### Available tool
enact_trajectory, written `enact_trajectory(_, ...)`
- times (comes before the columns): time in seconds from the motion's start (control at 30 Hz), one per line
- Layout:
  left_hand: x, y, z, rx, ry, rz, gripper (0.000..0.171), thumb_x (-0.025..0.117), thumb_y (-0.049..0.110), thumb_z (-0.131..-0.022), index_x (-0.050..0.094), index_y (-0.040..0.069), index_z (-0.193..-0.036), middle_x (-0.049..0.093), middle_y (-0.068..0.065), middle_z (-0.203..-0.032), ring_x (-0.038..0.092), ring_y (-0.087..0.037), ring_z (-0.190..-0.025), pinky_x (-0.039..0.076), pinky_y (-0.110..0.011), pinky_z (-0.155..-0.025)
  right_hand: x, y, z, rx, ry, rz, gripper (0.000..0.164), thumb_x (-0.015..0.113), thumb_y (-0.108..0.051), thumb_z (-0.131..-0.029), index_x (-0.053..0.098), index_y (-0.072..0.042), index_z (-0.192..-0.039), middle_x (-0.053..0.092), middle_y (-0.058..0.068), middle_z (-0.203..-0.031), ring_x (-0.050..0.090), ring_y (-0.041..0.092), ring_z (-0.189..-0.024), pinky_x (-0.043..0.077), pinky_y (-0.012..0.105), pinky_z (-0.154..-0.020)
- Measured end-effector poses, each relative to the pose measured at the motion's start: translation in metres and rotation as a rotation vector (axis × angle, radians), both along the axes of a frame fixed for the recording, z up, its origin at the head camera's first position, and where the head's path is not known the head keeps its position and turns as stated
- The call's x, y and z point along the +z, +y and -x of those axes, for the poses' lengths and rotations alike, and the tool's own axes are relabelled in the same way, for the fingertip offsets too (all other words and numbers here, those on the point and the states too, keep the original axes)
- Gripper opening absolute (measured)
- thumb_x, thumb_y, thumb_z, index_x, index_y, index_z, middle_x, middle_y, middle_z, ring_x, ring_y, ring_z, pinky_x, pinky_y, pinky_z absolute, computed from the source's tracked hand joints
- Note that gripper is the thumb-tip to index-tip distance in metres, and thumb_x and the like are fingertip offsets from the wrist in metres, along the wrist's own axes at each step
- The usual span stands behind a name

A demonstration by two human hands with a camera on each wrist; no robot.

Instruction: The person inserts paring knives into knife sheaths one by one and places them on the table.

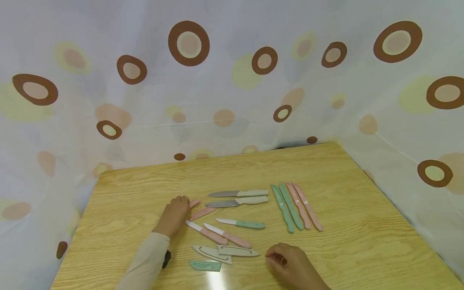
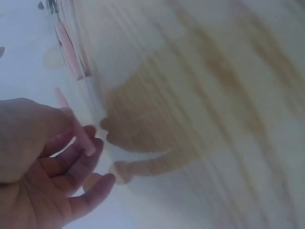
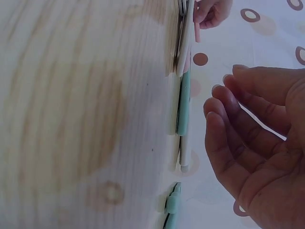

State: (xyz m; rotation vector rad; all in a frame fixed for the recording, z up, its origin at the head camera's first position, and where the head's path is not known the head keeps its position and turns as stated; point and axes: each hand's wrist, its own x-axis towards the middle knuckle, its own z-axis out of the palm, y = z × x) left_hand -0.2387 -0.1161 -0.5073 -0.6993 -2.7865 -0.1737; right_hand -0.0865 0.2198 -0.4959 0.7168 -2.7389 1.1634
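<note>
My left hand (image 1: 175, 217) pinches a slim pink blade cover (image 2: 81, 131) between thumb and fingers, raised off the table in the left wrist view. A second pink blade cover (image 1: 203, 213) with lettering lies beside that hand. Just nearer are two pink-handled knives (image 1: 232, 238) with bare blades, and a green-handled knife (image 1: 250, 224). My right hand (image 1: 290, 262) holds nothing, its fingers loosely bent, to the right of two overlapping white blade covers (image 1: 239, 251). A green blade cover (image 1: 205, 266) lies at the front.
Two white-handled knives (image 1: 252, 200) lie behind, blades pointing left. To the right, two green knives (image 1: 291, 205) and two pink knives (image 1: 307, 206) lie side by side, their blades apparently covered. A patterned curtain (image 1: 224, 88) borders the wooden table (image 1: 362, 241).
</note>
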Motion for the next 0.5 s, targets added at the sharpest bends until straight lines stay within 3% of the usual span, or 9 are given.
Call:
enact_trajectory(0.17, 0.004, -0.005, 0.001, -0.001, -0.031, -0.135, 0.021, 0.063, 0.002, -0.091, 0.059, -0.012, -0.107, 0.058, -0.019, -0.09, 0.058, -0.029, -0.079, 0.054, -0.037, -0.066, 0.004, -0.005, 0.003, -0.014, -0.015, 0.0, 0.005, 0.069, -0.006, -0.087, 0.069, -0.005, -0.091, 0.068, -0.002, -0.084, 0.057, -0.001, -0.072, 0.052, 0.017, -0.063)
enact_trajectory(0.33, 0.015, -0.006, 0.002, -0.064, 0.042, -0.267, 0.021, 0.058, 0.005, -0.095, 0.059, -0.009, -0.11, 0.055, -0.017, -0.094, 0.057, -0.025, -0.081, 0.053, -0.035, -0.069, 0.013, -0.013, 0.012, -0.039, -0.015, -0.03, 0.005, 0.069, -0.009, -0.087, 0.069, -0.007, -0.091, 0.067, -0.006, -0.085, 0.057, -0.001, -0.073, 0.053, 0.018, -0.066)
enact_trajectory(0.5, 0.025, -0.002, 0.0, -0.132, 0.134, -0.272, 0.022, 0.066, 0.004, -0.09, 0.061, -0.005, -0.11, 0.058, -0.015, -0.098, 0.061, -0.024, -0.081, 0.054, -0.033, -0.067, 0.018, -0.019, 0.024, -0.043, 0.059, -0.076, 0.006, 0.072, -0.007, -0.084, 0.069, -0.009, -0.088, 0.065, -0.007, -0.082, 0.057, -0.001, -0.071, 0.052, 0.017, -0.066)
